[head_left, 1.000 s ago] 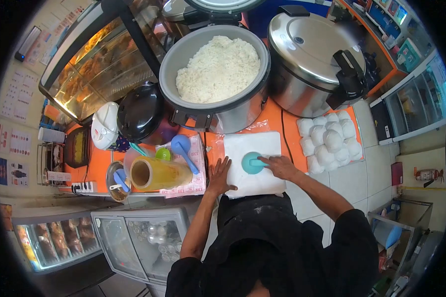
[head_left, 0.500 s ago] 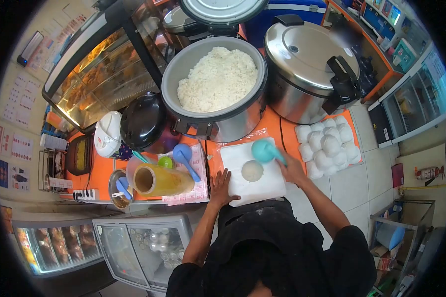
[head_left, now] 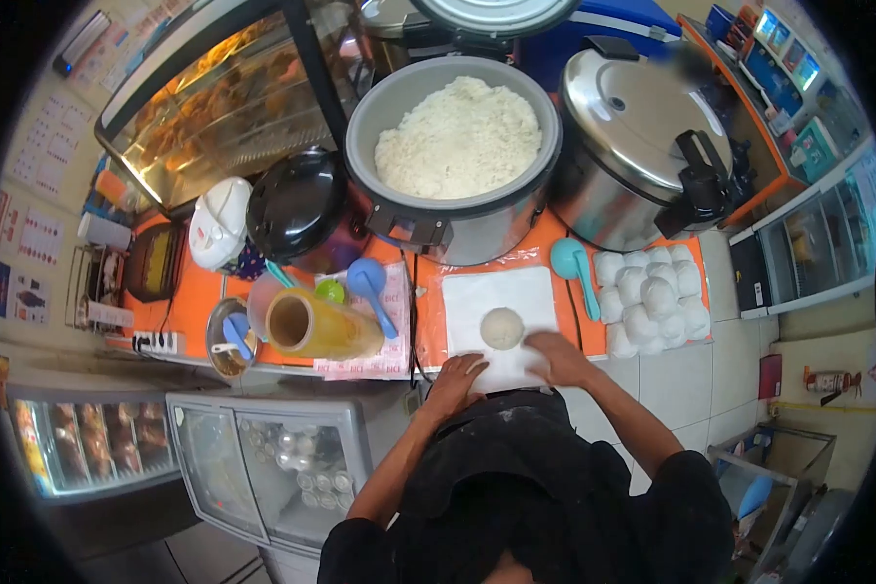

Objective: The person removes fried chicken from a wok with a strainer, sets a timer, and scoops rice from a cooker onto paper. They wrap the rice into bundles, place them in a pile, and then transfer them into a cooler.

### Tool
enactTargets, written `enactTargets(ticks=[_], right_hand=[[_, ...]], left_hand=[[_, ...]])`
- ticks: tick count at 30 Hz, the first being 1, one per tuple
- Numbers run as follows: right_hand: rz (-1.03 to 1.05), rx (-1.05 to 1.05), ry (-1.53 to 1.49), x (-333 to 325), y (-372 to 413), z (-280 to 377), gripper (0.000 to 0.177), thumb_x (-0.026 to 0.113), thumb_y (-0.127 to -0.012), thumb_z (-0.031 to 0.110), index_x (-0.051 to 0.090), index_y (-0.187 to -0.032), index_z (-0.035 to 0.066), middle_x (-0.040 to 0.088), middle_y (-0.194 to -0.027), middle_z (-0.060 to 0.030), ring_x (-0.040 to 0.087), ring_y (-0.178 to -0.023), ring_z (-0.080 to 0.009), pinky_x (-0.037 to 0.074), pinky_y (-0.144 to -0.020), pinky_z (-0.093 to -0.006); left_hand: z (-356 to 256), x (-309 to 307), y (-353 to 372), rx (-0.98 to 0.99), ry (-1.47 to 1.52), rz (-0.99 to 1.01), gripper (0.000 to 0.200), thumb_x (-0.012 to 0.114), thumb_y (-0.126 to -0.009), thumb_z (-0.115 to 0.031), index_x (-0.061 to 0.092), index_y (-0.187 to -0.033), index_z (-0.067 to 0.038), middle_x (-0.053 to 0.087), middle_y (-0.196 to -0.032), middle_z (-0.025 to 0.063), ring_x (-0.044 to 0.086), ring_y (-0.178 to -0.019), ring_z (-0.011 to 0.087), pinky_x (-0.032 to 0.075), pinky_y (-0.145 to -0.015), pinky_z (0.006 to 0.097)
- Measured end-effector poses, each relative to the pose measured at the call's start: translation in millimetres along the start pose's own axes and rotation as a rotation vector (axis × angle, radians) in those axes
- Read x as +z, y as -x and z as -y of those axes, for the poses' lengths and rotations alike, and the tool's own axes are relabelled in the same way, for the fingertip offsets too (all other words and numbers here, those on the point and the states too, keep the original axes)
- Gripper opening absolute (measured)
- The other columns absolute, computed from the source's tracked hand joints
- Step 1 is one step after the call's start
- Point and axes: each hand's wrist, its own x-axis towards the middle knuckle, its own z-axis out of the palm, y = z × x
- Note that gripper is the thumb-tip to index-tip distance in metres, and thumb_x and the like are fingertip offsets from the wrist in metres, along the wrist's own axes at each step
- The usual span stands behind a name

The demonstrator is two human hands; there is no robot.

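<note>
Orange countertop (head_left: 193,302) is lined with cookware in a food shop, where white paper (head_left: 465,297) has been laid at the near edge, close to the person's dark clothing. Its near left corner is covered by the left hand (head_left: 457,382), held with fingers bent; whether the sheet is pinched there cannot be told. Near the lower right side of the paper, the right hand (head_left: 560,360) is seen, blurred, with its fingers pointed inward; whether anything is gripped by it cannot be told either. Between and just beyond the hands, a rounded mound of rice (head_left: 503,329) is set on the paper, close to the right fingertips. To the right of the sheet, a turquoise scoop (head_left: 571,261) is laid with its handle pointed toward the person, just beside a pile of white bundles (head_left: 642,311) (stacked in more than one layer). Behind the paper, a large open cooker (head_left: 363,146) is filled with loose rice (head_left: 457,141), and it is flanked on the right by a closed steel cooker (head_left: 642,127). On the left, a blue ladle (head_left: 370,282) and a yellowish cylinder (head_left: 346,333) are kept on pink printed paper (head_left: 397,292). Farther back, food is displayed in a lit glass case (head_left: 234,107).
</note>
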Motion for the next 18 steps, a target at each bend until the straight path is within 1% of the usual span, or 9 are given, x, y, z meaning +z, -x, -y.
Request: enactTargets(ticks=[2,3,6,7,9,12,15,16,18], right_hand=[[0.117,-0.188,0.180,14.8,17.8,-0.8,0.049,0.077,-0.086,0.025,0.062,-0.129,0.006,0.061,-0.134,-0.0151,0.053,-0.130,-0.0322,0.039,-0.113,-0.0432],[0.110,-0.182,0.209,22.7,23.1,-8.3,0.045,0.076,-0.087,0.024,0.063,-0.127,0.007,0.062,-0.132,-0.0144,0.055,-0.128,-0.0311,0.040,-0.112,-0.0425],[0.096,-0.145,0.243,32.3,30.6,-17.7,0.034,0.072,-0.089,0.020,0.068,-0.120,0.007,0.067,-0.123,-0.0110,0.061,-0.120,-0.0277,0.044,-0.106,-0.0404],[0.098,-0.122,0.219,33.4,30.3,-19.7,0.029,0.071,-0.089,0.019,0.070,-0.116,0.007,0.069,-0.119,-0.0092,0.063,-0.116,-0.0265,0.045,-0.103,-0.0399],[0.024,-0.174,0.252,28.3,28.2,-16.3,0.017,0.068,-0.091,0.016,0.073,-0.105,0.006,0.073,-0.106,-0.0067,0.068,-0.104,-0.0262,0.049,-0.096,-0.0405],[0.122,-0.056,0.271,28.1,30.7,-22.2,0.015,0.068,-0.092,0.014,0.073,-0.103,0.006,0.073,-0.105,-0.0087,0.067,-0.103,-0.0274,0.050,-0.093,-0.0419],[-0.189,0.033,0.146,10.7,28.6,-24.5,0.025,0.071,-0.090,0.015,0.069,-0.113,0.004,0.070,-0.111,-0.0124,0.065,-0.108,-0.0299,0.049,-0.094,-0.0432],[-0.368,0.164,0.150,4.1,18.4,-31.5,0.033,0.075,-0.087,0.015,0.065,-0.115,0.001,0.067,-0.117,-0.0161,0.063,-0.110,-0.0351,0.049,-0.093,-0.0455],[-0.659,0.282,0.298,-20.8,-7.2,-42.3,0.054,0.074,-0.089,0.017,0.051,-0.134,-0.002,0.061,-0.123,-0.0250,0.059,-0.114,-0.0419,0.048,-0.096,-0.0501]], left_hand=[[10.2,17.0,1.8,0.033,-0.030,0.082,0.070,0.084,-0.077,-0.022,0.054,-0.139,-0.008,0.046,-0.151,0.0131,0.041,-0.142,0.0333,0.034,-0.118,0.0470],[9.0,16.9,2.2,0.046,-0.028,0.036,0.056,0.080,-0.082,-0.022,0.060,-0.132,-0.009,0.052,-0.147,0.0103,0.044,-0.140,0.0311,0.035,-0.117,0.0457],[7.2,22.1,2.0,0.034,-0.013,-0.028,0.044,0.076,-0.087,-0.023,0.065,-0.127,-0.009,0.059,-0.139,0.0085,0.048,-0.138,0.0286,0.036,-0.116,0.0440],[5.0,24.2,2.4,0.028,0.001,-0.101,0.031,0.071,-0.092,-0.026,0.071,-0.117,-0.008,0.068,-0.127,0.0074,0.055,-0.131,0.0275,0.039,-0.114,0.0429],[2.4,23.5,4.6,-0.013,0.043,-0.091,0.027,0.070,-0.094,-0.027,0.072,-0.113,-0.008,0.070,-0.121,0.0078,0.059,-0.126,0.0283,0.041,-0.113,0.0426],[5.0,26.3,5.4,-0.050,0.072,-0.100,0.027,0.069,-0.095,-0.031,0.074,-0.109,-0.008,0.073,-0.116,0.0088,0.063,-0.120,0.0292,0.043,-0.110,0.0424],[-6.0,3.8,2.1,-0.086,0.095,-0.026,0.033,0.072,-0.093,-0.031,0.073,-0.112,-0.005,0.072,-0.119,0.0129,0.064,-0.118,0.0322,0.044,-0.109,0.0433],[-9.8,-6.7,-1.7,-0.101,0.103,0.014,0.035,0.073,-0.092,-0.030,0.072,-0.115,-0.003,0.071,-0.122,0.0147,0.064,-0.118,0.0335,0.044,-0.109,0.0437],[0.1,-3.6,-15.8,-0.150,0.160,-0.151,0.043,0.074,-0.091,-0.031,0.067,-0.122,-0.002,0.069,-0.125,0.0176,0.062,-0.119,0.0360,0.044,-0.108,0.0448]])
